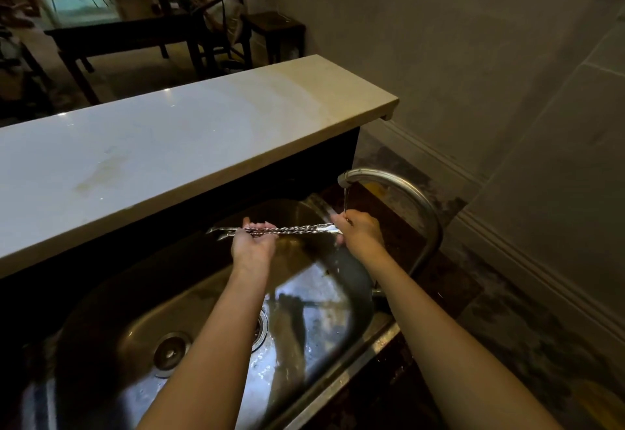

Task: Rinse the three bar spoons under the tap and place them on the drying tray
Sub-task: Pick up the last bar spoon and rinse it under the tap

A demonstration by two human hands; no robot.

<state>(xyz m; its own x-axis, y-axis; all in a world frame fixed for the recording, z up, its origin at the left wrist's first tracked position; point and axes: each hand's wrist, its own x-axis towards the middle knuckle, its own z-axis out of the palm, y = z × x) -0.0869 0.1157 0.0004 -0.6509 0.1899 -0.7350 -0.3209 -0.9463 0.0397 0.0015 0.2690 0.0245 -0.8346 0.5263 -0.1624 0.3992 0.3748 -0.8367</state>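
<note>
Bar spoons [291, 229], bunched as one bundle, lie level over the sink [142, 297], and I have both ends: my left hand [252, 243] wraps the twisted stems, my right hand [358, 228] closes on the other end, right under the tap [389, 186]. Water runs onto that hand. I judge the rinse underway, not finished. No drying tray shows in my view, so the placing step is all still ahead.

Sink basin [142, 321]: open room lower left and centre of frame. Raised counter ledge [169, 145] overhangs basin's far side, limits reach upward-left. Tap spout [399, 193] arches at centre right, blocks passage there. Wall [507, 57] closes right side.
</note>
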